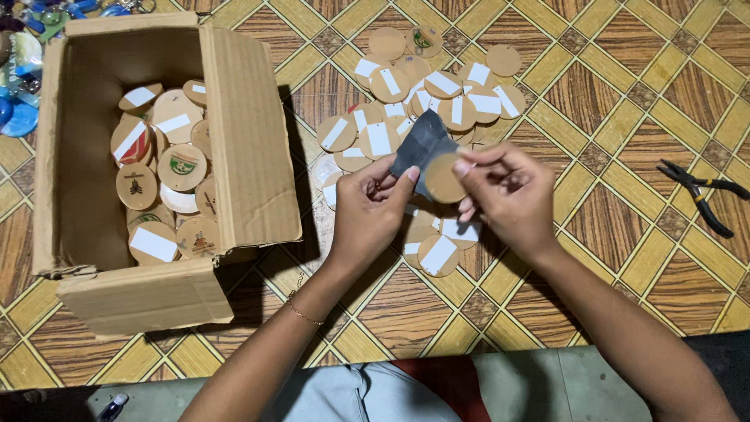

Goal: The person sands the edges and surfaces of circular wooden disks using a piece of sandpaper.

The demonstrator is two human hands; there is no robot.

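My left hand [369, 209] pinches a dark grey sheet, likely sandpaper [423, 143], between thumb and fingers. My right hand [506, 195] holds a round wooden disc [443, 179] against that sheet. Both hands hover above a pile of similar wooden discs [426, 98] on the patterned floor, many with white rectangular stickers. An open cardboard box [248, 133] at the left holds several more discs [166, 168], some with small printed pictures.
Black-handled pliers [703, 190] lie on the floor at the right. Blue and coloured trinkets [19, 94] sit at the top left beside the box. My lap in light trousers [375, 391] fills the bottom edge. The floor has a brown and yellow diamond pattern.
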